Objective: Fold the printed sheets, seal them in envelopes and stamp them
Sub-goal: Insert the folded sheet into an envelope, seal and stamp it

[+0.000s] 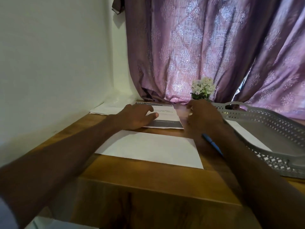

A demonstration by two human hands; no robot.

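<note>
A printed sheet [166, 118] with dark bands lies flat on the wooden table [148, 179], far from me. My left hand [135, 116] rests on its left part with fingers spread flat. My right hand [204, 113] hovers just right of the sheet with fingers loosely curled; whether it holds anything I cannot tell. A plain white envelope [148, 149] lies nearer to me, between my forearms. A blue pen [212, 144] lies beside my right forearm.
A grey perforated tray [272, 134] with white paper inside stands at the right. More white paper [105, 109] lies at the far left by the wall. A small pot of white flowers [203, 88] stands before the purple curtain.
</note>
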